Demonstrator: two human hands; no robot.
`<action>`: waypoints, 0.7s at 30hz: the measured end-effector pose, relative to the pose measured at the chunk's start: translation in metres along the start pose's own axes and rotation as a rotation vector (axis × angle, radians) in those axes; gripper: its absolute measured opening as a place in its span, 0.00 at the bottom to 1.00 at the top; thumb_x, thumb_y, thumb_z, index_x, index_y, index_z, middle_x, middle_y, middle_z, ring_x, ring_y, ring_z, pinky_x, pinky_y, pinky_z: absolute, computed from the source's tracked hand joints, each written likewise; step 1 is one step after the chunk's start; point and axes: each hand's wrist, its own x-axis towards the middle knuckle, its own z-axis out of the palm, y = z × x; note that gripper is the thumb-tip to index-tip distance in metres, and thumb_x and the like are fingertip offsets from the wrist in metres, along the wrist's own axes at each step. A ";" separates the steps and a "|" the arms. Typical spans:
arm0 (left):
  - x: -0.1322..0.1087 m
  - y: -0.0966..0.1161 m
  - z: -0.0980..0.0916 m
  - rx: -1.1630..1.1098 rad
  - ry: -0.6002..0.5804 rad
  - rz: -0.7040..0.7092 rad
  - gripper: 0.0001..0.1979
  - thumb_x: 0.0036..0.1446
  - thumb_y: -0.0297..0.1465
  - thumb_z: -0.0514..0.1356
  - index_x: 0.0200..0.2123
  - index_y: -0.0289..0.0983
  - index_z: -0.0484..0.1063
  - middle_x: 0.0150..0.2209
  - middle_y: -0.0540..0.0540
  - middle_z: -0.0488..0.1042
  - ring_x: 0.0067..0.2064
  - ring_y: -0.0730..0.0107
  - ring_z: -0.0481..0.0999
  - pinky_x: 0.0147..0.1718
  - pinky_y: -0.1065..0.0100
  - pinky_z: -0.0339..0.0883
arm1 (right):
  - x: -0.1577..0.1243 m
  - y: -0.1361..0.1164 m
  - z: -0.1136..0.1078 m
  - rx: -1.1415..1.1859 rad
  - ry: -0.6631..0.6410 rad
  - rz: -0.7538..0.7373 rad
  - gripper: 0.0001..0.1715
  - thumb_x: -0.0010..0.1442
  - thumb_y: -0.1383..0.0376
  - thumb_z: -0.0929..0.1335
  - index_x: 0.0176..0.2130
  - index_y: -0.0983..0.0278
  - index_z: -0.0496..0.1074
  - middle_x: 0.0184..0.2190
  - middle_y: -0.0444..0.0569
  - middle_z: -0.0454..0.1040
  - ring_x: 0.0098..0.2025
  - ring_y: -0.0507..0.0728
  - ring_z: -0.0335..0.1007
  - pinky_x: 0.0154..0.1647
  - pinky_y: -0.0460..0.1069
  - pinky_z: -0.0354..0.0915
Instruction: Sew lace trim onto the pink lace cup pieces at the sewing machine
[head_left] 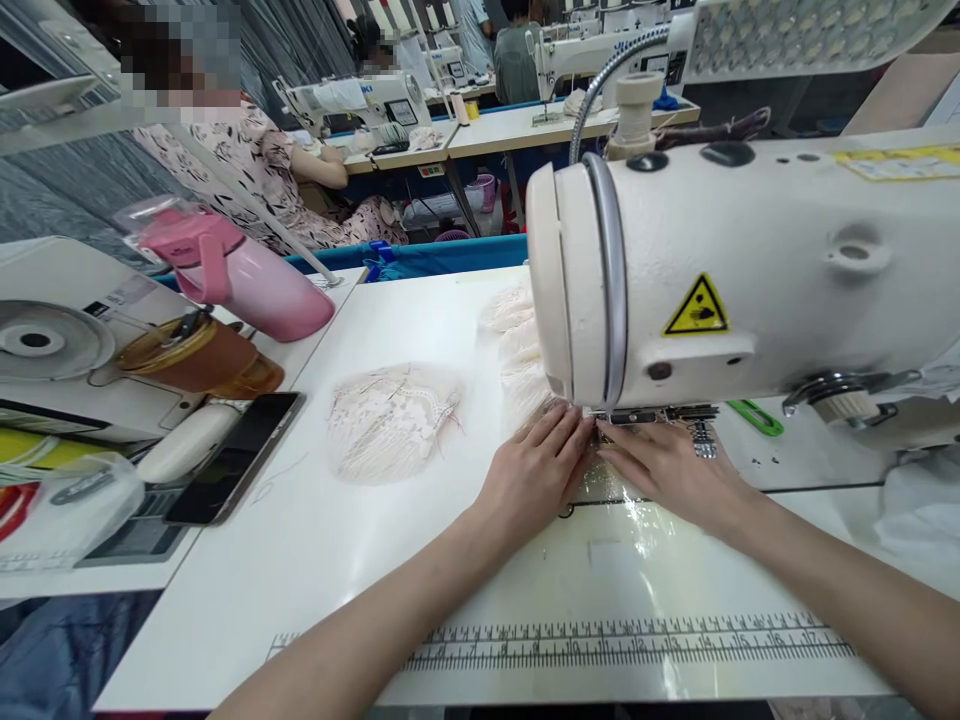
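A white sewing machine [750, 270] fills the right side, its head low over the work area. My left hand [532, 470] lies by the needle area with its fingers flat and close together, touching the edge of pale ruffled fabric [517, 350]. On the other side of the presser area, my right hand [667, 462] rests with its fingers stretched out, partly beneath the machine head. Fingertips of both hands nearly meet; the cloth under them is mostly hidden. Left of my hands, a cream lace piece [394, 420] with loose reddish threads lies flat on the white table [450, 590].
At left are a black phone [236, 455], a pink tumbler [247, 275], an amber cup [199, 355] and another machine [45, 340]. Green thread snips [756, 417] lie right of the needle. A printed ruler [600, 645] runs along the front. A person [247, 170] sits beyond.
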 end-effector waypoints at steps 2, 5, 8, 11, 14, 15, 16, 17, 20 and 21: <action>0.000 0.000 0.000 -0.013 -0.009 -0.008 0.16 0.66 0.31 0.51 0.51 0.29 0.70 0.53 0.38 0.72 0.56 0.56 0.70 0.54 0.57 0.69 | 0.001 0.005 -0.001 0.070 0.014 0.023 0.17 0.67 0.62 0.59 0.46 0.57 0.74 0.41 0.48 0.78 0.36 0.60 0.73 0.46 0.61 0.64; 0.001 -0.001 0.000 -0.031 -0.023 -0.021 0.17 0.66 0.31 0.50 0.53 0.29 0.69 0.54 0.38 0.72 0.56 0.56 0.70 0.55 0.56 0.68 | 0.002 0.012 -0.001 0.228 0.010 0.130 0.17 0.66 0.61 0.60 0.48 0.54 0.73 0.39 0.48 0.78 0.37 0.61 0.74 0.42 0.60 0.67; 0.001 0.000 0.000 -0.057 -0.048 -0.037 0.17 0.66 0.31 0.50 0.54 0.30 0.68 0.54 0.38 0.71 0.57 0.57 0.69 0.55 0.55 0.67 | 0.004 0.014 -0.001 0.406 0.025 0.240 0.17 0.66 0.58 0.60 0.48 0.51 0.73 0.38 0.48 0.78 0.40 0.62 0.74 0.35 0.58 0.70; 0.000 0.001 -0.001 -0.080 -0.064 -0.061 0.17 0.67 0.32 0.49 0.54 0.31 0.67 0.54 0.39 0.71 0.58 0.57 0.68 0.56 0.54 0.66 | 0.004 0.013 0.000 0.484 0.054 0.353 0.16 0.65 0.56 0.61 0.43 0.54 0.75 0.36 0.49 0.78 0.38 0.62 0.74 0.32 0.57 0.70; 0.000 0.001 -0.004 -0.108 -0.069 -0.106 0.16 0.66 0.34 0.51 0.51 0.32 0.70 0.52 0.39 0.72 0.59 0.55 0.66 0.56 0.53 0.65 | 0.002 0.013 0.002 0.502 0.036 0.413 0.17 0.64 0.54 0.61 0.38 0.57 0.76 0.32 0.50 0.78 0.36 0.63 0.74 0.30 0.57 0.70; 0.001 -0.001 -0.006 -0.129 -0.070 -0.127 0.15 0.65 0.35 0.52 0.49 0.33 0.71 0.51 0.40 0.73 0.59 0.55 0.66 0.56 0.53 0.65 | 0.001 0.013 0.002 0.507 0.019 0.429 0.18 0.64 0.53 0.61 0.38 0.57 0.76 0.32 0.51 0.78 0.35 0.63 0.75 0.29 0.57 0.69; 0.004 -0.005 -0.007 -0.164 -0.072 -0.154 0.14 0.65 0.35 0.52 0.46 0.34 0.72 0.49 0.40 0.74 0.58 0.54 0.66 0.55 0.52 0.65 | -0.001 0.014 0.003 0.516 0.000 0.445 0.19 0.64 0.52 0.61 0.38 0.58 0.75 0.33 0.52 0.78 0.35 0.63 0.75 0.28 0.56 0.69; 0.007 -0.009 -0.008 -0.222 -0.072 -0.193 0.13 0.64 0.35 0.53 0.43 0.35 0.73 0.47 0.41 0.75 0.57 0.54 0.68 0.54 0.52 0.65 | -0.002 0.014 0.004 0.532 -0.016 0.457 0.19 0.64 0.52 0.61 0.39 0.58 0.75 0.34 0.52 0.78 0.34 0.63 0.75 0.27 0.56 0.69; 0.024 -0.029 -0.010 -0.435 -0.033 -0.336 0.10 0.63 0.33 0.54 0.34 0.38 0.74 0.37 0.45 0.77 0.48 0.57 0.73 0.48 0.55 0.69 | -0.006 0.014 0.008 0.584 -0.016 0.463 0.19 0.63 0.50 0.62 0.40 0.58 0.75 0.34 0.52 0.77 0.34 0.62 0.75 0.26 0.55 0.69; 0.032 -0.037 -0.010 -0.477 -0.007 -0.370 0.09 0.62 0.32 0.54 0.33 0.38 0.74 0.35 0.46 0.76 0.45 0.58 0.74 0.46 0.57 0.70 | -0.006 0.014 0.009 0.588 0.000 0.457 0.19 0.63 0.50 0.62 0.39 0.59 0.75 0.32 0.52 0.77 0.32 0.62 0.75 0.25 0.55 0.69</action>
